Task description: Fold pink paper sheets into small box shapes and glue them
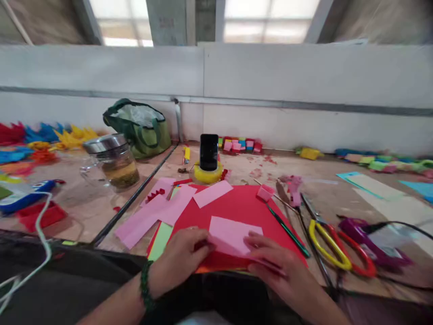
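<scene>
Between my hands is a piece of pink paper [230,234], held low over a red sheet [246,201] near the table's front edge. My left hand [186,253], with a dark green beaded bracelet at the wrist, pinches the paper's left edge between thumb and fingers. On the right side, my right hand [279,266] grips the paper, fingers on top and thumb below; a strip of pink shows along these fingers. Beyond my hands, a pink rectangle [213,194] lies on the red sheet. A small folded pink paper piece [265,192] sits near its right edge.
Right of the sheets lie a green pen [287,230], scissors [329,246] with yellow and red handles, a pink glue gun [295,189] and a purple device [375,248]. A phone [209,152] stands upright on a yellow tape roll [207,175]. A glass mug [117,164] stands left.
</scene>
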`<state>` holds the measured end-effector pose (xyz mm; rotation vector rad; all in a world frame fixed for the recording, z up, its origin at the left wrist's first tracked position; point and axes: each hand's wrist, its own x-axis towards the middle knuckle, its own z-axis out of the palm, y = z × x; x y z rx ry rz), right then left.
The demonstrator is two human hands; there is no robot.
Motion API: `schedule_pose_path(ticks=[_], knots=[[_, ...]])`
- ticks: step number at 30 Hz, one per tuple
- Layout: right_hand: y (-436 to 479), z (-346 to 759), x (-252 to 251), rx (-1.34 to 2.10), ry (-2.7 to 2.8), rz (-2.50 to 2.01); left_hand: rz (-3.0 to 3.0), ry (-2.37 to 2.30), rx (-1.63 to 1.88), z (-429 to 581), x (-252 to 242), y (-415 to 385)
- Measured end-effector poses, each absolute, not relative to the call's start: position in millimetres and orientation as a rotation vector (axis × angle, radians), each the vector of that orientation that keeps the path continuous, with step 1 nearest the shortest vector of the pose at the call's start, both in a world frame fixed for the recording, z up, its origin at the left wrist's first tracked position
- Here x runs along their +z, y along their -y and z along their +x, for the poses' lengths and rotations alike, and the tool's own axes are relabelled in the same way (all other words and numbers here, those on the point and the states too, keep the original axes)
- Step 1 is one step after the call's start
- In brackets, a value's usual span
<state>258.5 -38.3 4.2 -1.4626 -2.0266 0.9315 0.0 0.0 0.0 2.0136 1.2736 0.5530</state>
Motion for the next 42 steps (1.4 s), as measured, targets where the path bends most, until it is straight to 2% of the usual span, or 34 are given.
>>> schedule_pose_path(ticks=[6, 10, 20, 25, 31, 37, 42], knots=[[22.2, 256.3, 5.3, 0.579, 1.825, -1.798, 2.051, -1.458, 0.518, 13.6, 11.5, -15.0], [8.5, 258.7, 5.2, 0.438, 1.903, -1.893, 2.131, -1.495, 0.397, 17.9, 13.8, -22.5], [-6.8, 263.7, 21.0, 0.677, 2.005, -1.952, 2.198, -1.498, 0.329, 20.0, 17.3, -20.3], [-2.0, 256.1, 24.8, 0.89, 1.856, -1.666, 1.934, -1.387, 0.665, 12.3, 11.3, -23.5], [2.8, 255.2, 31.2, 0.853, 1.787, -1.501, 1.485, -1.03, 0.839, 14.0, 11.1, -26.1], [0.9, 252.7, 14.4, 1.055, 1.352, -1.402, 1.435, -0.946, 0.897, 16.4, 25.4, -18.8], [2.3, 244.5, 9.3, 1.047, 1.123, -1.406, 1.487, -1.008, 0.909, 13.3, 24.4, -17.7]])
